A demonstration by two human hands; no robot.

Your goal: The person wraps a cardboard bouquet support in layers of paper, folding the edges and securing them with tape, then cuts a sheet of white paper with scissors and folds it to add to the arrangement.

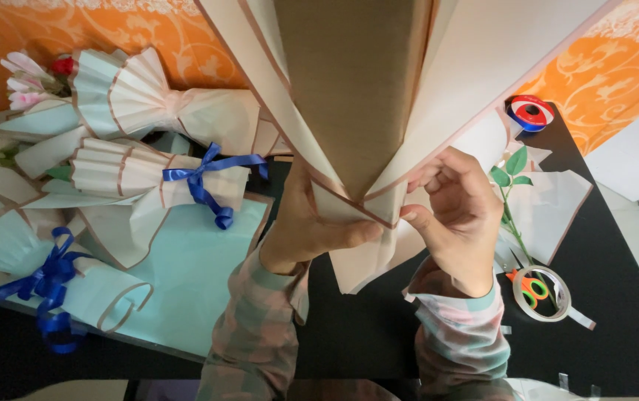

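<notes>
Head view shows both hands raised at the centre of the frame, gathering cream wrapping paper (349,82) with a brown edge into a cone. The left hand (305,230) is closed around the narrow lower end, thumb pressing the fold. The right hand (457,219) pinches the overlapping edge just beside it, fingers curled. The step looks like shaping and holding the wrap's neck; securing it would call for one hand to keep the grip while the other takes the tape roll (542,293) at lower right on the black counter (616,312). Finished bouquets (134,178) with blue ribbons (204,182) lie at left.
</notes>
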